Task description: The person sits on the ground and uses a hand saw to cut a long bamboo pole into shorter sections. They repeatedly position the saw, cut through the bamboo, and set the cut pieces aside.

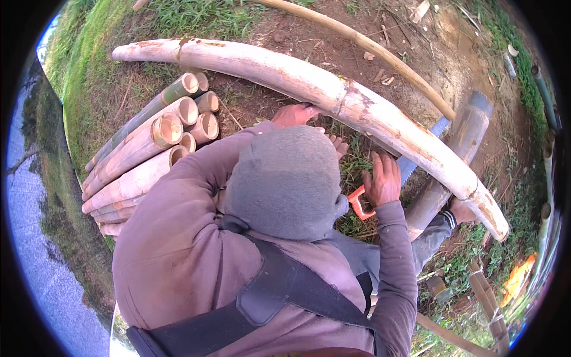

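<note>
A long pale bamboo pole (279, 68) lies crosswise in front of me, its right part resting over a thick grey-brown bamboo piece (470, 125). My left hand (292, 115) is at the near side of the pole's middle; its fingertips are partly hidden, so its grip is unclear. My right hand (384, 178) is open, back up, with its fingers pointing at the pole's near edge. Just beside this hand is the orange handle of a handsaw (360, 203). The saw's bluish blade (409, 169) passes beneath the pole and shows again beyond it.
Cut bamboo lengths (137, 152) are stacked at the left. A thinner pole (363, 44) lies on the soil beyond. Bare toes (338, 146) show near the middle, and a bare foot (462, 211) near the grey-brown piece. More bamboo (491, 300) and a small orange patch (519, 278) are at the lower right.
</note>
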A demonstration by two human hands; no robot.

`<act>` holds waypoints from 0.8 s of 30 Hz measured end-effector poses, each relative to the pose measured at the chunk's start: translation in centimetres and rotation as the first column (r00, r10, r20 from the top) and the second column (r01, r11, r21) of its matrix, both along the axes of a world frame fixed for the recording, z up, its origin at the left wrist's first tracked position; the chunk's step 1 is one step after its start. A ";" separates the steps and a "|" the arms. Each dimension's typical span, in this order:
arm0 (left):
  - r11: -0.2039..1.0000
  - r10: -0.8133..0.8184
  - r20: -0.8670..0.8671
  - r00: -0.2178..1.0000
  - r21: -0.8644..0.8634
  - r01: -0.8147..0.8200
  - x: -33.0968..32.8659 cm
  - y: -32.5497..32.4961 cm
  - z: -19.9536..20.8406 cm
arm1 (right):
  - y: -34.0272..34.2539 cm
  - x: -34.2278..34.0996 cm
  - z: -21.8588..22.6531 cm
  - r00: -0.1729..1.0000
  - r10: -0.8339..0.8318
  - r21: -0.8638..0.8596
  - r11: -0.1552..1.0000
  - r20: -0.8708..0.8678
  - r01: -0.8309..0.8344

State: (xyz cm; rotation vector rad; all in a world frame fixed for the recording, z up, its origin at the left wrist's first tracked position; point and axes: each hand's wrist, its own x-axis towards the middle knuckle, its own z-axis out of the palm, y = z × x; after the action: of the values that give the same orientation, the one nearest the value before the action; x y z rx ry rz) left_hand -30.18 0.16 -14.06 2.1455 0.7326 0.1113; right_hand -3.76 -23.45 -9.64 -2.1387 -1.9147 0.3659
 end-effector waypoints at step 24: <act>0.620 0.770 0.206 0.603 -0.464 -0.633 7.1 3.3 4.4 | 8.2 -1.1 -9.5 0.927 0.036 -0.350 0.931 0.373 0.105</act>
State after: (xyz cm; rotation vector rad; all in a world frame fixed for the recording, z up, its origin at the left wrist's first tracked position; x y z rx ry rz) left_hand -23.10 3.42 -9.65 1.3038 1.2350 0.7670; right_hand -4.86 -15.29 -19.16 -2.6451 -2.1416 0.3486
